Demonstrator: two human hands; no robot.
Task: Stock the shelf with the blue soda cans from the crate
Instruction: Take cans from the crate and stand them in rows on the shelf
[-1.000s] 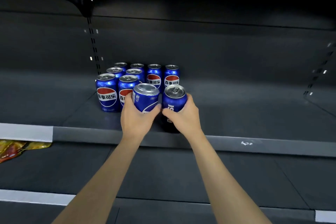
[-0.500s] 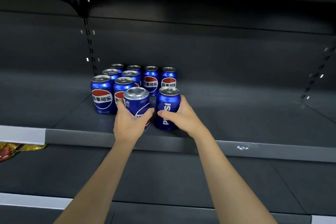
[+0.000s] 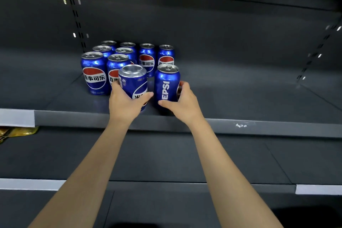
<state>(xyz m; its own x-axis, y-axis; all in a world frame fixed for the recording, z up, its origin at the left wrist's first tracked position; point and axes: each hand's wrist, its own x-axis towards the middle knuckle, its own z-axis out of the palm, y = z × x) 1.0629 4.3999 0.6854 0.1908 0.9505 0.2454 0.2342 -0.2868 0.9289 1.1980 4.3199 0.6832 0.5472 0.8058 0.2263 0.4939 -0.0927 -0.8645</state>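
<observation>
Left hand: the left hand [image 3: 123,102] has fingers and thumb curled round a shiny blue aluminium soda can with a silver top [image 3: 133,83], tilted toward the camera near the shelf's front edge.
Right hand: the right hand [image 3: 182,102] is clamped on a second blue soda can printed PEPSI in white [image 3: 167,83], upright, its base at the shelf.
Held cans: just beside each other, a narrow gap between them.
Stocked cans: a cluster of blue soda cans with red-white-blue logos [image 3: 94,73] stands upright behind and to the left.
Shelf: the dark grey metal shelf [image 3: 249,102] carries every can.
Lower left: a yellow-orange packet [image 3: 18,131] lies under the shelf edge.
</observation>
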